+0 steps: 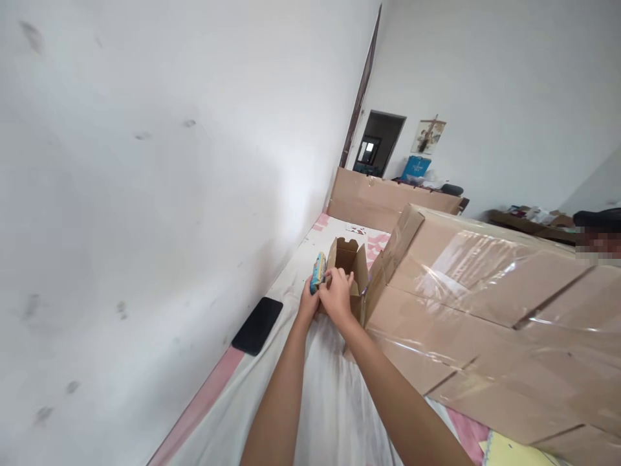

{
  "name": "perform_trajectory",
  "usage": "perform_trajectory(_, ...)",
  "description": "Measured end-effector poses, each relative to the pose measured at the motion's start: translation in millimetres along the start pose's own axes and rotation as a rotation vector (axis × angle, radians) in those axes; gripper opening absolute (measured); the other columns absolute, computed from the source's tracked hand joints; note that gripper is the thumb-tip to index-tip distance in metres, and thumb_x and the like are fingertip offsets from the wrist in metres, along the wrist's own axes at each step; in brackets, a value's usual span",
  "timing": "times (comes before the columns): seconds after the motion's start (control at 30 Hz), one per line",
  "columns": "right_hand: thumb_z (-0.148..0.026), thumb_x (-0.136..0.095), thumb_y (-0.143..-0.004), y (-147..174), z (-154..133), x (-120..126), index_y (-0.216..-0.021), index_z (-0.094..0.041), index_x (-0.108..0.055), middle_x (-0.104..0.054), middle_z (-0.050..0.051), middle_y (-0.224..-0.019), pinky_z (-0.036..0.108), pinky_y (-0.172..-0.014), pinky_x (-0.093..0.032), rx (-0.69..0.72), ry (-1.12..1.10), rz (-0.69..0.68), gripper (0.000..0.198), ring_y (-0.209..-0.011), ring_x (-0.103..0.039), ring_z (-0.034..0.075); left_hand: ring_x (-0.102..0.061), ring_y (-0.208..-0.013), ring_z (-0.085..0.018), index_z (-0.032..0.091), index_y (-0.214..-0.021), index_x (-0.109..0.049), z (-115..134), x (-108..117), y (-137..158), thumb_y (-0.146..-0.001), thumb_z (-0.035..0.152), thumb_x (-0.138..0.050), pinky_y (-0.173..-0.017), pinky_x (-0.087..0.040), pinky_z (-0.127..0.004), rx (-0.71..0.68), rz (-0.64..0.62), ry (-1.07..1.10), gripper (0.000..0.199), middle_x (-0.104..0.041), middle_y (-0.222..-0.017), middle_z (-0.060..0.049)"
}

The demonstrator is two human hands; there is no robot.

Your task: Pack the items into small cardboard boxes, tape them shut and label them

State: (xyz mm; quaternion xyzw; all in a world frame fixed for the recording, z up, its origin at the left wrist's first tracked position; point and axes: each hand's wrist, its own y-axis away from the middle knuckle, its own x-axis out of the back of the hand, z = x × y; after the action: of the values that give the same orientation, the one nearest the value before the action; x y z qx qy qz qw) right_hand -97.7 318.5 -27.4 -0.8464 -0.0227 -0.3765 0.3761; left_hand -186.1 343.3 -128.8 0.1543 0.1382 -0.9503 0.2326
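Note:
My left hand [307, 301] is closed around a small blue and yellow packet [318, 270], which it holds upright beside a small open cardboard box [361, 264]. My right hand [337, 295] is at the near left side of that box, with its fingers bent and its thumb side close to the packet. Whatever is between the right fingers is hidden. The box's flaps stand up, and its inside is partly covered by my right hand. A black smartphone [257, 325] lies on the white sheet [334, 382] to the left of my arms.
A tall taped cardboard panel [466, 310] rises close on the right, and another cardboard panel [383, 197] stands at the far end. A white wall [145, 194] runs along the left. Behind are a blue bag [416, 167] and a doorway [381, 142]. At the right edge is part of a person [599, 223].

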Motion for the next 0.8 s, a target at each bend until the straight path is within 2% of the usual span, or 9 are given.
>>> perform_trajectory(0.13, -0.010, -0.048, -0.080, 24, -19, 8, -0.082, -0.023, -0.052, -0.058, 0.001, -0.090, 0.058, -0.123, -0.013, 0.096, -0.116, 0.000, 0.015, -0.094, -0.058, 0.021, -0.063, -0.121, -0.028, 0.018, -0.136, -0.057, 52, 24, 19, -0.095, 0.044, -0.061, -0.104, -0.050, -0.053, -0.034, -0.060, -0.074, 0.049, -0.062, -0.138, -0.014)
perform_trajectory(0.27, -0.013, -0.050, -0.077, 47, -53, 43, -0.074, -0.025, -0.044, -0.053, -0.002, -0.079, 0.056, -0.122, -0.021, 0.186, -0.328, 0.031, 0.013, -0.080, -0.055, 0.019, -0.063, -0.120, -0.029, 0.018, -0.125, -0.068, 128, 71, 63, -0.088, 0.034, -0.055, -0.106, -0.047, -0.048, -0.131, -0.051, -0.261, 0.042, -0.068, -0.132, -0.014)
perform_trajectory(0.37, -0.018, -0.051, -0.076, 73, -70, 94, -0.068, -0.025, -0.032, -0.040, -0.005, -0.068, 0.055, -0.118, -0.033, 0.222, -0.594, 0.091, 0.022, -0.066, -0.044, 0.016, -0.061, -0.121, -0.032, 0.018, -0.117, -0.073, 182, 90, 130, -0.079, 0.029, -0.060, -0.114, -0.040, -0.049, -0.256, 0.001, -0.452, 0.041, -0.071, -0.125, -0.013)
perform_trajectory(0.43, -0.019, -0.051, -0.079, 102, -69, 137, -0.066, -0.025, -0.029, -0.034, -0.005, -0.066, 0.055, -0.116, -0.036, 0.252, -0.738, 0.089, 0.026, -0.062, -0.039, 0.015, -0.049, -0.137, -0.034, 0.023, -0.117, -0.073, 202, 86, 193, -0.076, 0.027, -0.066, -0.123, -0.025, -0.051, -0.344, 0.045, -0.590, 0.042, -0.065, -0.136, -0.011)
perform_trajectory(0.5, -0.017, -0.052, -0.080, 140, -56, 183, -0.065, -0.025, -0.028, -0.031, -0.005, -0.064, 0.057, -0.118, -0.035, 0.325, -0.826, 0.028, 0.030, -0.060, -0.035, 0.015, -0.025, -0.152, -0.037, 0.028, -0.122, -0.071, 205, 71, 262, -0.075, 0.027, -0.073, -0.127, -0.005, -0.053, -0.432, 0.088, -0.753, 0.047, -0.050, -0.154, -0.008)
perform_trajectory(0.53, -0.016, -0.052, -0.080, 161, -45, 206, -0.065, -0.024, -0.027, -0.029, -0.005, -0.063, 0.058, -0.118, -0.036, 0.373, -0.853, -0.013, 0.031, -0.060, -0.034, 0.015, -0.022, -0.153, -0.040, 0.031, -0.130, -0.067, 201, 61, 296, -0.076, 0.032, -0.075, -0.126, -0.003, -0.058, -0.538, 0.106, -0.980, 0.054, -0.045, -0.158, -0.009)
perform_trajectory(0.6, -0.014, -0.053, -0.080, 202, -20, 249, -0.065, -0.024, -0.028, -0.027, -0.005, -0.064, 0.060, -0.116, -0.038, 0.407, -0.860, -0.113, 0.031, -0.060, -0.032, 0.016, -0.029, -0.148, -0.044, 0.034, -0.136, -0.061, 183, 38, 355, -0.076, 0.039, -0.079, -0.123, -0.004, -0.063, -0.676, 0.039, -1.290, 0.063, -0.049, -0.153, -0.013)
perform_trajectory(0.7, -0.012, -0.054, -0.080, 255, 20, 302, -0.066, -0.024, -0.029, -0.024, -0.005, -0.063, 0.060, -0.112, -0.043, 0.379, -0.819, -0.154, 0.031, -0.059, -0.029, 0.016, -0.052, -0.125, -0.040, 0.033, -0.131, -0.062, 145, 3, 416, -0.076, 0.054, -0.079, -0.117, -0.016, -0.061, -0.738, -0.247, -1.449, 0.062, -0.063, -0.130, -0.015)
perform_trajectory(0.8, -0.012, -0.055, -0.081, 294, 56, 338, -0.066, -0.024, -0.031, -0.024, -0.006, -0.061, 0.059, -0.112, -0.045, 0.329, -0.733, -0.151, 0.031, -0.058, -0.029, 0.016, -0.059, -0.113, -0.034, 0.032, -0.120, -0.064, 107, -24, 442, -0.073, 0.064, -0.077, -0.107, -0.031, -0.053, -0.736, -0.565, -1.435, 0.059, -0.066, -0.127, -0.011)
